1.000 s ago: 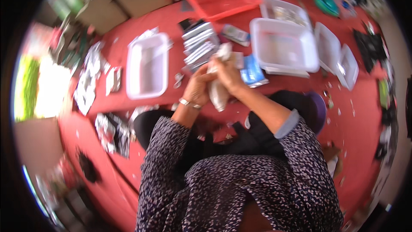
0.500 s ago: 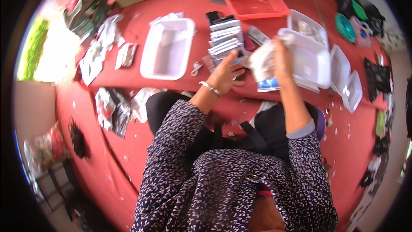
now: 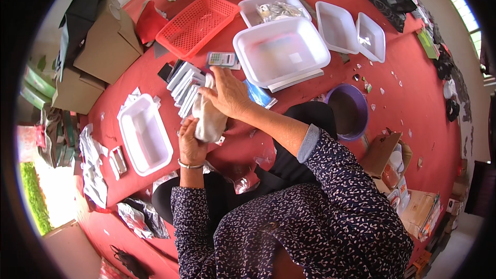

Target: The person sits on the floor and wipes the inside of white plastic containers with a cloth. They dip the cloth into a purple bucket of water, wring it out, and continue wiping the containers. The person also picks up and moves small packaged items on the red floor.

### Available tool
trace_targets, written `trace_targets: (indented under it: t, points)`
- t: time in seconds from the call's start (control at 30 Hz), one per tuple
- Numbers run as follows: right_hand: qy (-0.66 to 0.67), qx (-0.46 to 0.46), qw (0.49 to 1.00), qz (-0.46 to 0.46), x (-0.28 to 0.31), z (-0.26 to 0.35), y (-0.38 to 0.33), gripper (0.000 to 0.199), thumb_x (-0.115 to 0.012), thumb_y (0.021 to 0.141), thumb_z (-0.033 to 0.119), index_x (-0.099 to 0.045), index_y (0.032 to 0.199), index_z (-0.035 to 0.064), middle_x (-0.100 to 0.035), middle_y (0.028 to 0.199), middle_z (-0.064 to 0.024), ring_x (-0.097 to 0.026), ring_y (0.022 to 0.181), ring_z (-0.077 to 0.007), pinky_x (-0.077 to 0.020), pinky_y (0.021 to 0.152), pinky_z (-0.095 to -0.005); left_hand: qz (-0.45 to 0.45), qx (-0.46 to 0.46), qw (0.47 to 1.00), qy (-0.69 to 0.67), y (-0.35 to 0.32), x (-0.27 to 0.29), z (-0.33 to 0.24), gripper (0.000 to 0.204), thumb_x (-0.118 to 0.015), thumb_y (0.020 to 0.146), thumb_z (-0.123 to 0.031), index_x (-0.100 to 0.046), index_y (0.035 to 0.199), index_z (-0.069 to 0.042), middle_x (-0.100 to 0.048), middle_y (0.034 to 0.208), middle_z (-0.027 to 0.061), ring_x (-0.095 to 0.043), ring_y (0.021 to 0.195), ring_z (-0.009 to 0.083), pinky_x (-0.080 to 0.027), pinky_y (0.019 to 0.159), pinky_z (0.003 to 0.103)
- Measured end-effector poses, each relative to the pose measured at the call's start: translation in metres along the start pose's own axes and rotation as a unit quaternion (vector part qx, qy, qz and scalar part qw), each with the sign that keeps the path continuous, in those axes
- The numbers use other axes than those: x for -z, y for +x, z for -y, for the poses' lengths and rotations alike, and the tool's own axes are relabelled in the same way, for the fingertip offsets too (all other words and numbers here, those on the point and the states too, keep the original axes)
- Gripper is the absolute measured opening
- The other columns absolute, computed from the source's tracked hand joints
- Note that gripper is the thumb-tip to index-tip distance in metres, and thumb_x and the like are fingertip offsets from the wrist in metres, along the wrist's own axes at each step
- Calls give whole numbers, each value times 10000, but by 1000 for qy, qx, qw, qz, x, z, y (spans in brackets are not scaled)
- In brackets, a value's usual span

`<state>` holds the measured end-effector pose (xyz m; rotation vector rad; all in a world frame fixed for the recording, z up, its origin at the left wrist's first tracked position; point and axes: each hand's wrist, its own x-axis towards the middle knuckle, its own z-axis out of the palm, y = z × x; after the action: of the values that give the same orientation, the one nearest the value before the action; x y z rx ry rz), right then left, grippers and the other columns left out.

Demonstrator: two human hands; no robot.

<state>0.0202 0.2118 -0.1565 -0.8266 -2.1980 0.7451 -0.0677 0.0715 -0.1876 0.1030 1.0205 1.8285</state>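
A whitish cloth (image 3: 211, 120) hangs between my two hands, over the near end of a row of flat, pale-edged cases (image 3: 185, 83). My right hand (image 3: 227, 94) is closed on the upper part of the cloth, its fingers next to the cases. My left hand (image 3: 191, 142) has its fingertips together at the cloth's left edge. Whether one of the cases lies under the cloth is hidden. Past the row lies a packaged calculator (image 3: 222, 59). A blue packet (image 3: 260, 94) lies to the right, beyond my right wrist.
A white tub (image 3: 124, 119) stands on the left; another white tub (image 3: 281, 75) is at centre right. Behind are a red basket (image 3: 160, 39) and a tub of small packets (image 3: 245, 14). Two smaller tubs (image 3: 336, 45) stand farther right, with a purple bucket (image 3: 364, 119) by my knee.
The view has turned, shifting the surroundings. My right hand has brought the cloth over to the row of cases. My left hand, spread beside the cases before, has closed at the cloth.
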Motion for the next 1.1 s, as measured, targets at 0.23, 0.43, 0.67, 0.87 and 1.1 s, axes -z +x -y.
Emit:
trace_targets:
  t: [0.23,0.43,0.67,0.87,1.1]
  points:
    - [208,12,950,233,-10,14,-30,502,-698,691,255,-478,1054,-13,-556,1003,-176,-539,948,-286,-419,818,-349,32,71,992,-103,7,-1,3,293,-414,887,-203,-466,1102,-12,-545,1060,112,-546,959,231,-423,870,377]
    - [291,-234,908,193,-3,-18,5,185,-682,645,187,-621,733,37,-619,759,-99,-588,696,-181,-466,617,-284,181,102,978,-14,-3,-24,-19,449,-380,893,-373,-507,1058,24,-561,1060,161,-561,955,242,-504,700,345]
    - [-261,-144,953,61,64,-50,50,335,-600,674,299,-593,914,65,-632,838,-151,-603,819,-328,-458,718,-412,-163,-3,984,-75,25,31,-40,157,-537,808,-111,-546,908,10,-584,784,94,-530,639,118,-414,526,214]
    - [-411,-146,858,272,24,-55,45,415,-625,696,450,-658,863,72,-642,848,-131,-618,822,-278,-471,682,-366,-137,-71,988,-14,12,23,-58,152,-460,805,-76,-539,910,1,-584,771,87,-510,625,121,-423,533,226]
    - [-439,-194,842,247,20,-86,51,242,-600,677,209,-660,878,88,-636,913,-132,-610,872,-277,-477,731,-368,-141,-33,989,-4,13,30,-58,190,-436,782,-16,-511,956,4,-580,791,83,-529,660,117,-438,558,224]
